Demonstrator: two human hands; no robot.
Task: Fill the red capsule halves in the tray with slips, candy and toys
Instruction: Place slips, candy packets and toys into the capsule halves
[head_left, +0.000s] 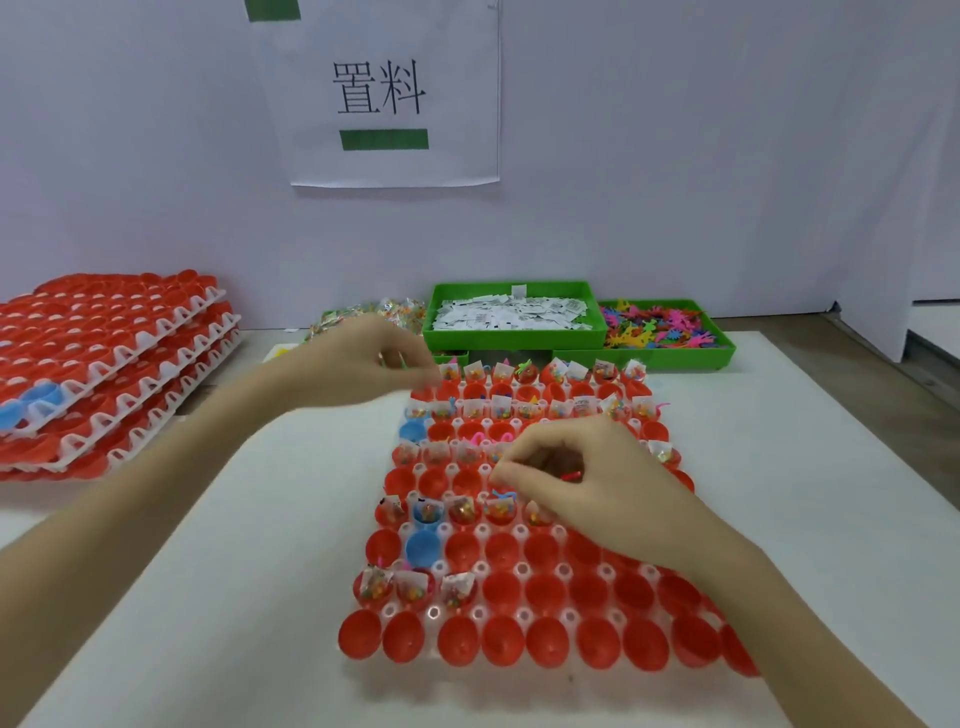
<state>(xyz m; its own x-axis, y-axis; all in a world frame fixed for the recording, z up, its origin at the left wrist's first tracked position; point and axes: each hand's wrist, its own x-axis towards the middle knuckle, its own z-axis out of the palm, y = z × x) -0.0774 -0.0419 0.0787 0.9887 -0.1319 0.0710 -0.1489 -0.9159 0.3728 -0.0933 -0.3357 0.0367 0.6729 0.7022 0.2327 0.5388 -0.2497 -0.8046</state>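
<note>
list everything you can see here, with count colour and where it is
tray: one, white, centre of the table, holding the capsule halves
red capsule halves: many, red; far rows filled, nearest row empty
blue capsule halves: three in the tray's left columns
stacked trays: one pile, white with red halves and a few blue, far left
slips bin: one, green, white paper slips, behind the tray
toy bin: one, green, mixed bright toys, far right
candy packets: one heap, multicoloured, left of the slips bin
paper sign: one, white with black characters and green bars, on the wall
left hand: over the tray's far left corner, fingers pinching something small
right hand: over the tray's middle, fingers curled around small toys
</note>
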